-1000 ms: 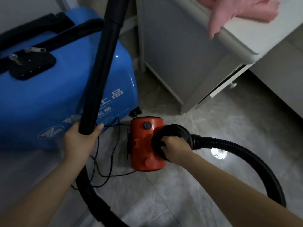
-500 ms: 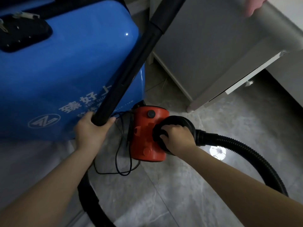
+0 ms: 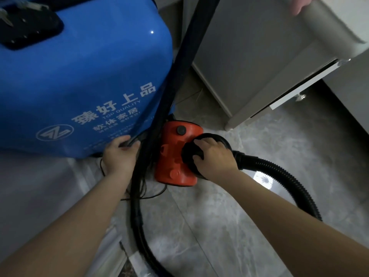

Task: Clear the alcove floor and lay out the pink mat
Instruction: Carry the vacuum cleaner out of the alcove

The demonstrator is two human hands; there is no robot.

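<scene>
Since the earlier picture, the left hand (image 3: pixel 119 154) has gone down from the black wand (image 3: pixel 175 76) to the floor beside the blue suitcase (image 3: pixel 79 76); its fingers now curl round a black cord or strap, a clenched grip. Right hand (image 3: pixel 214 156) grasps the round black hose fitting (image 3: pixel 191 154) on the orange vacuum cleaner (image 3: pixel 175 156). Only a corner of the pink mat (image 3: pixel 299 4) shows, on the grey cabinet (image 3: pixel 259 47) top.

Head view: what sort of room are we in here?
Probably a home storage corner: grey marble-look tiled floor, a big blue suitcase, a red vacuum cleaner and a grey cabinet.
</scene>
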